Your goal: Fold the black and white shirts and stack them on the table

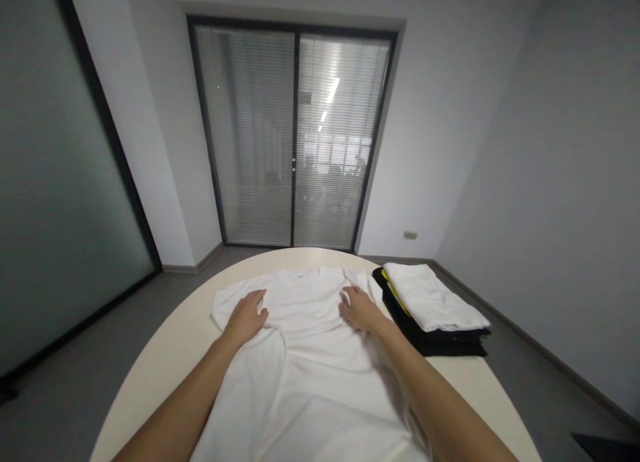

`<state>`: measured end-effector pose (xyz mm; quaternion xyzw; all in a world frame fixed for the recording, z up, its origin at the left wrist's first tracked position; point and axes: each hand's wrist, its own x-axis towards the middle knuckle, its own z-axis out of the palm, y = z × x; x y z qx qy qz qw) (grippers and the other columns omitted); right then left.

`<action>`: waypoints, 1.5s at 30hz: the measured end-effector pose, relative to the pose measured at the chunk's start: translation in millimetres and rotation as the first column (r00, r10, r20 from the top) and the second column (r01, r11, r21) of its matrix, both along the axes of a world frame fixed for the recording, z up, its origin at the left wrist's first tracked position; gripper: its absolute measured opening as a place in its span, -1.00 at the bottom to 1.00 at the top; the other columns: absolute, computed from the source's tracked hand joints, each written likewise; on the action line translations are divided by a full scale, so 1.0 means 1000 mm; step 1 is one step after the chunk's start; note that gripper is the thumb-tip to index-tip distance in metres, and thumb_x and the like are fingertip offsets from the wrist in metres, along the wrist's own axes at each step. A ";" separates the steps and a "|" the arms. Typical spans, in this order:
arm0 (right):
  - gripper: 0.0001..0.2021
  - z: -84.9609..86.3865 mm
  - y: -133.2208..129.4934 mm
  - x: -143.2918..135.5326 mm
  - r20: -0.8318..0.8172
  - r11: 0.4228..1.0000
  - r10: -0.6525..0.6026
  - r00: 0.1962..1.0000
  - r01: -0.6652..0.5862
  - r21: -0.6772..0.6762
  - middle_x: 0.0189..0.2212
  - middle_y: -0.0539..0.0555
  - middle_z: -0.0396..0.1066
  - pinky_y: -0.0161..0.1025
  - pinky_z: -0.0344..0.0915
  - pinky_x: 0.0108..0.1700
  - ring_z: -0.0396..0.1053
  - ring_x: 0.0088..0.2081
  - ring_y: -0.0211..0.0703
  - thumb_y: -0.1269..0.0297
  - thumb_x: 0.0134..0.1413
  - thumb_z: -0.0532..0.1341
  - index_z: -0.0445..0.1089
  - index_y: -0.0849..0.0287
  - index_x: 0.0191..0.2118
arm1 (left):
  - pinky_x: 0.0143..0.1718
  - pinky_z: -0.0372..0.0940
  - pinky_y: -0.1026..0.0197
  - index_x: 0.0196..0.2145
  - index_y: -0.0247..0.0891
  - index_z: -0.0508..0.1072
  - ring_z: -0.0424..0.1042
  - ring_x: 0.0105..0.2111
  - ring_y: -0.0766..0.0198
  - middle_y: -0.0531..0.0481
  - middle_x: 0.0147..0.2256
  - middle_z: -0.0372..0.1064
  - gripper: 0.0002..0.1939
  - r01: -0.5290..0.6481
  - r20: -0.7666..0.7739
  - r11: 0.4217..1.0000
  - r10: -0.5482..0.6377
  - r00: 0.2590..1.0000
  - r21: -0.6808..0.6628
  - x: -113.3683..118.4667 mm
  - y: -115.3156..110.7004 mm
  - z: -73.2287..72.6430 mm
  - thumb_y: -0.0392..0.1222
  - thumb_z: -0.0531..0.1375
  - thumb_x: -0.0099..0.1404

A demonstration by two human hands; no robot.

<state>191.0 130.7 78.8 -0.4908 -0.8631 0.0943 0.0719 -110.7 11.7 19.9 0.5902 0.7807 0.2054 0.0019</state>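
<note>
A white T-shirt [305, 355] lies spread on the round table, its neckline at the far side and its lower part wrinkled towards me. My left hand [247, 317] rests on the shirt's left shoulder area, thumb and fingers apart. On the right side of the chest my right hand [360, 309] touches the fabric, its fingers also apart. Neither hand shows cloth gripped between its fingers. The right sleeve is partly hidden behind my right hand and forearm.
A stack of folded clothes [433, 302], white on top with yellow and black below, sits at the table's right edge. The pale tabletop [165, 362] curves around the shirt. Beyond stand a glass door [330, 182] with blinds and grey walls.
</note>
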 end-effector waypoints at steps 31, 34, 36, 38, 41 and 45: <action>0.15 -0.036 -0.053 -0.004 0.189 0.939 -0.195 0.962 0.239 -0.247 0.43 0.16 -0.68 0.53 -0.67 0.16 -0.75 0.34 0.56 -0.60 -0.17 -0.11 -0.41 -0.02 0.44 | 0.08 0.23 0.01 0.17 -0.22 0.34 0.40 0.03 0.01 -0.20 0.07 0.39 -0.45 0.031 -0.063 0.997 -0.027 0.998 0.074 0.045 -0.039 0.055 0.13 -0.03 0.38; 0.11 -0.037 -0.042 -0.003 0.123 0.963 -0.170 0.978 0.191 -0.187 0.44 0.18 -0.60 0.50 -0.64 0.18 -0.71 0.35 0.55 -0.58 -0.12 -0.14 -0.33 0.01 0.44 | 0.10 0.19 -0.10 0.33 -0.15 0.14 0.31 0.13 -0.19 -0.25 0.23 0.22 -0.13 0.091 -0.088 0.989 -0.102 0.991 -0.114 0.070 -0.050 0.057 0.35 0.11 0.20; 0.08 -0.036 -0.037 0.001 0.090 0.979 -0.113 0.989 0.127 -0.162 0.45 0.16 -0.55 0.46 -0.59 0.22 -0.67 0.36 0.53 -0.57 -0.09 -0.14 -0.29 0.01 0.44 | 0.16 0.12 -0.16 0.38 -0.11 0.04 0.17 0.23 -0.28 -0.25 0.33 0.04 -0.04 0.103 -0.117 0.973 -0.129 0.985 -0.206 0.077 -0.052 0.050 0.32 0.18 0.14; 0.06 -0.034 -0.034 0.007 0.066 0.987 -0.049 0.997 0.058 -0.150 0.45 0.12 -0.49 0.41 -0.54 0.26 -0.63 0.38 0.49 -0.56 -0.07 -0.12 -0.27 0.00 0.44 | 0.20 0.07 -0.14 0.39 -0.11 0.00 0.08 0.29 -0.23 -0.22 0.37 -0.05 -0.17 0.097 -0.131 0.960 -0.135 0.982 -0.263 0.076 -0.050 0.042 0.18 0.12 0.26; 0.05 -0.033 -0.031 0.014 0.039 0.991 0.025 0.999 -0.020 -0.135 0.45 0.08 -0.46 0.36 -0.52 0.29 -0.61 0.39 0.44 -0.53 -0.05 -0.08 -0.28 -0.02 0.44 | 0.26 0.00 -0.09 0.40 -0.24 -0.03 0.00 0.34 -0.08 -0.22 0.37 -0.08 -0.35 0.108 -0.116 0.941 -0.152 0.982 -0.320 0.059 -0.043 0.033 -0.04 -0.11 0.41; -0.03 -0.034 -0.034 0.023 0.033 0.990 0.108 0.994 -0.105 -0.091 0.45 0.07 -0.42 0.33 -0.50 0.31 -0.58 0.41 0.32 -0.48 0.01 -0.05 -0.24 -0.07 0.44 | 0.33 -0.14 -0.10 0.38 -0.35 0.01 -0.10 0.37 0.06 -0.17 0.38 -0.13 -0.37 0.088 0.016 0.946 -0.088 0.996 -0.312 0.031 -0.032 0.025 -0.11 -0.19 0.42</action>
